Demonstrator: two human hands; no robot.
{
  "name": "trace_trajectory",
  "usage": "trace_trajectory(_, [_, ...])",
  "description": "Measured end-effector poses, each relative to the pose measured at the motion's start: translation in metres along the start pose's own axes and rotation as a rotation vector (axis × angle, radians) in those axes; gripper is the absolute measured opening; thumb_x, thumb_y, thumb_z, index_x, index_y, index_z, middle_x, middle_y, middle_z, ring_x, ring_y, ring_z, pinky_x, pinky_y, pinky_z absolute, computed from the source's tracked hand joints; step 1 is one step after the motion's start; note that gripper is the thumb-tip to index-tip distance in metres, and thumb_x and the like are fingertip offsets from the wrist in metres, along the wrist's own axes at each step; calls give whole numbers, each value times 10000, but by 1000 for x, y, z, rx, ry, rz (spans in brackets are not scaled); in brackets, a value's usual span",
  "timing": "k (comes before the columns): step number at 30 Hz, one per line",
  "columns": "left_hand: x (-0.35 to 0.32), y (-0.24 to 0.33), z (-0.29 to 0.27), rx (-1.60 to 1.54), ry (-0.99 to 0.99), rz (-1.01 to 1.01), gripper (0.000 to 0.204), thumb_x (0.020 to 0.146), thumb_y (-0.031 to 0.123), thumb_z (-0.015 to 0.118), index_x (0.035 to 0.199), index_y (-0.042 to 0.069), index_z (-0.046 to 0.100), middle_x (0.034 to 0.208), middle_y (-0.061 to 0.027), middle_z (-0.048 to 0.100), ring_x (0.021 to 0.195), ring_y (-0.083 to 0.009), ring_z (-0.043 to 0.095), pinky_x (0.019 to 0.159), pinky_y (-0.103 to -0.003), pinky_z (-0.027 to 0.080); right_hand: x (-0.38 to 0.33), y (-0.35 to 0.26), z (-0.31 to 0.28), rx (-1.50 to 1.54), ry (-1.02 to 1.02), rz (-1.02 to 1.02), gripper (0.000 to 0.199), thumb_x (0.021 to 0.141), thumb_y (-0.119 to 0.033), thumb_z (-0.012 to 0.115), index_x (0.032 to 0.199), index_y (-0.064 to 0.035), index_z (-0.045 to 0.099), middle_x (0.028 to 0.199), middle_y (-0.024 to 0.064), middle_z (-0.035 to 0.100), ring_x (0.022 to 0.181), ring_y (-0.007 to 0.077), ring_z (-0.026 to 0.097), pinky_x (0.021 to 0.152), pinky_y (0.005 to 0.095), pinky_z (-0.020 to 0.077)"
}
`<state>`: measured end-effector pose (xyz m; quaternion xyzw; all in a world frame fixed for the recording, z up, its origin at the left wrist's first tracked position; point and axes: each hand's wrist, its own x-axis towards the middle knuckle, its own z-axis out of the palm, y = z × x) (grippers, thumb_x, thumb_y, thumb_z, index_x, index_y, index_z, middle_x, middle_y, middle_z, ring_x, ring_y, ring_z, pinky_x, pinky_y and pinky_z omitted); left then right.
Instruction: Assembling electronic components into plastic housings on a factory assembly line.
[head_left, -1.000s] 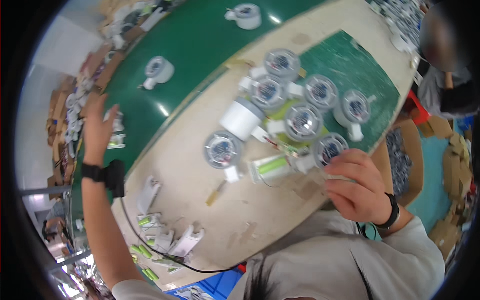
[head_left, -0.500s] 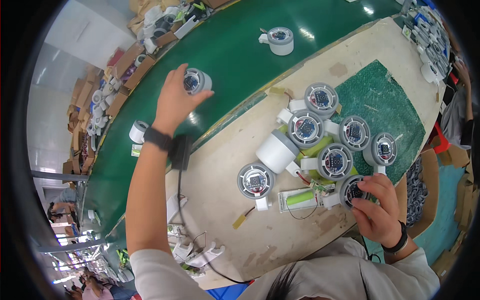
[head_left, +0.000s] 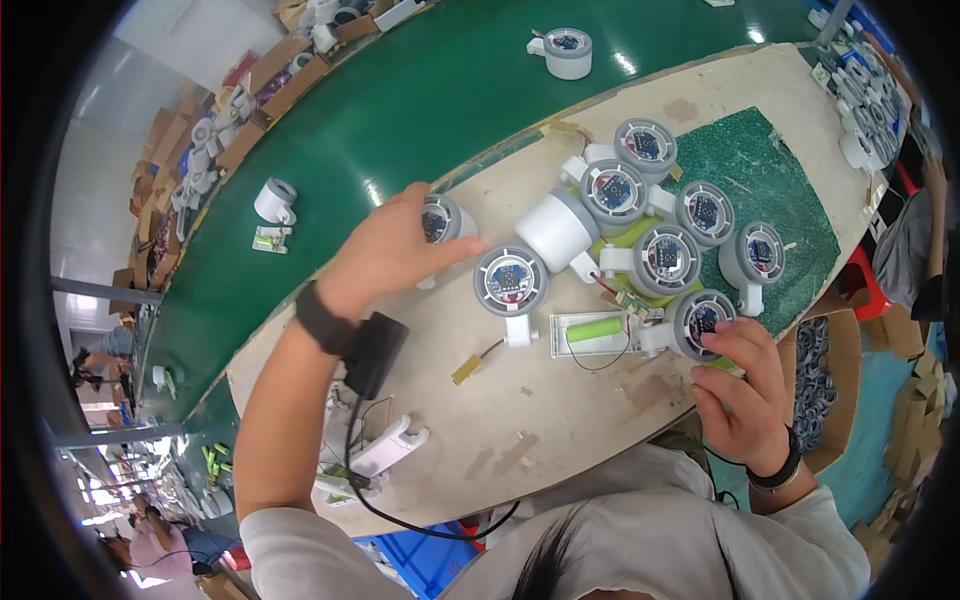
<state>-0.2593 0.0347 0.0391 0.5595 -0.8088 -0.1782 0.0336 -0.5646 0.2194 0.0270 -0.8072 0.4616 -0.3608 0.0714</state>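
My left hand [head_left: 395, 245] is closed around a round white housing [head_left: 447, 220] with a grey rim and a circuit board inside. It holds this at the table edge, left of the other housings; the fingers hide part of it. My right hand [head_left: 742, 390] has its fingers apart, and its fingertips touch the rim of another round housing [head_left: 703, 325] at the near right of the group. Several like housings [head_left: 665, 260] stand close together, board side up, and one white housing [head_left: 556, 232] lies tilted. Beside my right hand's housing is a white tray with a green battery [head_left: 594, 328].
A green conveyor belt [head_left: 440, 100] runs along the far side, carrying a housing [head_left: 568, 53] and another with a battery tray [head_left: 275, 202]. A green mat [head_left: 790, 190] covers the table's right. A box of grey rings [head_left: 815, 385] stands at right; white parts [head_left: 390, 447] lie near left.
My left hand has brought its housing from over the belt to the table edge, nearer the group. My right thumb has come off the housing it was gripping. The whole view has shifted.
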Motion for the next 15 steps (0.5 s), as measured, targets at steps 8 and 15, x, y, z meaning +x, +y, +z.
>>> trace_trajectory(8, [-30,-20,-42,-166,-135,99,831,620,239,750,1306,33,330,1301,-187,389,1197,-303,399,976,-330,342,-9,11,1,-90,-8,76,261,601,-16,660,852,-23,587,1051,167,531,944,364,519,788,439,433])
trace_trajectory(15, [-10,-5,-18,-270,-353,268,855,626,78,710,1357,114,270,1393,-117,292,1285,-266,277,1064,-337,214,0,5,5,-171,-166,141,466,570,-141,736,1004,-66,583,1181,182,476,1057,366,468,895,481,355])
